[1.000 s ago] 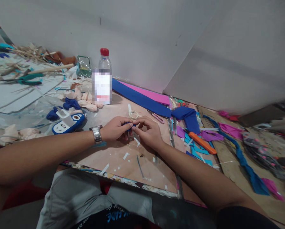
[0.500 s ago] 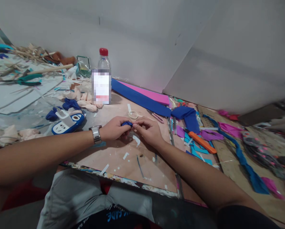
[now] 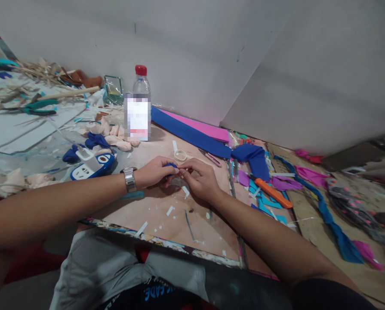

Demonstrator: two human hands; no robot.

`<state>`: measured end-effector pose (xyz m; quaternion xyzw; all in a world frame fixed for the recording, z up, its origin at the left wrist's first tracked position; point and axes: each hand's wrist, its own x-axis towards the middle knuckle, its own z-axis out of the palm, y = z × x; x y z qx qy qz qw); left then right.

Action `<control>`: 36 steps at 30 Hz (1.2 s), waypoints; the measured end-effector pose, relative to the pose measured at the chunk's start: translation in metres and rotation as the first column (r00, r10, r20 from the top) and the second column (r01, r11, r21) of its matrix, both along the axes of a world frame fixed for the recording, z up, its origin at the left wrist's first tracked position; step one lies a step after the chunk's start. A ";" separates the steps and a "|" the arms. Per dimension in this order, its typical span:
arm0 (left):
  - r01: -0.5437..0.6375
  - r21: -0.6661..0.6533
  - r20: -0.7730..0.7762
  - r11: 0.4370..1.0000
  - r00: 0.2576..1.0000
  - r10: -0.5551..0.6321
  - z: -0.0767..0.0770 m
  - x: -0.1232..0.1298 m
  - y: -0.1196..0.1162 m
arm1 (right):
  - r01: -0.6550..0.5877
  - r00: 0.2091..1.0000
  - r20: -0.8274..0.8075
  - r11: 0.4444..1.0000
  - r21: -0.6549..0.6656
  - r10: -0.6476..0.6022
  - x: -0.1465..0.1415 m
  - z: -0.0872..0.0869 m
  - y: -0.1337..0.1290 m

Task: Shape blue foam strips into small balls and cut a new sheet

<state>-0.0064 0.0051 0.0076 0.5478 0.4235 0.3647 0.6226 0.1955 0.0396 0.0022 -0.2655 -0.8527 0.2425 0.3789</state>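
Note:
Between my two hands is a small dark blue piece of fabric (image 3: 170,165), mostly covered by fingers. My left hand (image 3: 154,173), with a metal watch (image 3: 129,179) at the wrist, is closed around it. The fingertips of my right hand (image 3: 201,177) are pinched together at the fabric's right end, touching the left fingers. Just beyond the hands lies a roll of clear tape (image 3: 180,155). A pink-handled pair of small snips (image 3: 211,158) rests to the right of the roll. White paper scraps (image 3: 170,211) are scattered on the board in front of me.
A red-capped bottle (image 3: 141,82) stands behind a lit phone (image 3: 138,118). A blue and white glue gun (image 3: 93,165) lies left, by peach and blue fabric pieces. Long blue fabric (image 3: 192,134) stretches along the back. An orange utility knife (image 3: 273,193) lies right; green-handled pliers (image 3: 39,107) far left.
Less of the blue fabric shows now, as my fingers have shifted slightly over it. My right fingertips have moved a little closer around its end. The other things stay put.

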 end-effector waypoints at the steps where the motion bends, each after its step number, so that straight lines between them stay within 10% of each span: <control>1: 0.009 0.023 -0.066 1.000 0.998 -0.008 0.000 0.000 -0.001 | 0.011 1.000 0.006 1.000 0.013 -0.011 0.000 0.000 0.000; 18: -0.011 0.151 -0.156 0.988 0.987 0.035 -0.001 0.001 -0.004 | 0.096 0.995 -0.040 0.995 0.005 -0.095 -0.001 -0.003 0.001; 23: -0.084 0.566 -0.215 0.820 0.945 0.245 0.000 0.001 -0.009 | 0.147 0.981 -0.105 0.975 -0.168 -0.166 -0.002 -0.005 -0.001; 36: -0.105 0.633 -0.190 0.767 0.940 0.285 0.000 -0.001 -0.009 | -0.038 0.912 -0.368 0.859 -0.511 -0.178 -0.005 -0.016 -0.004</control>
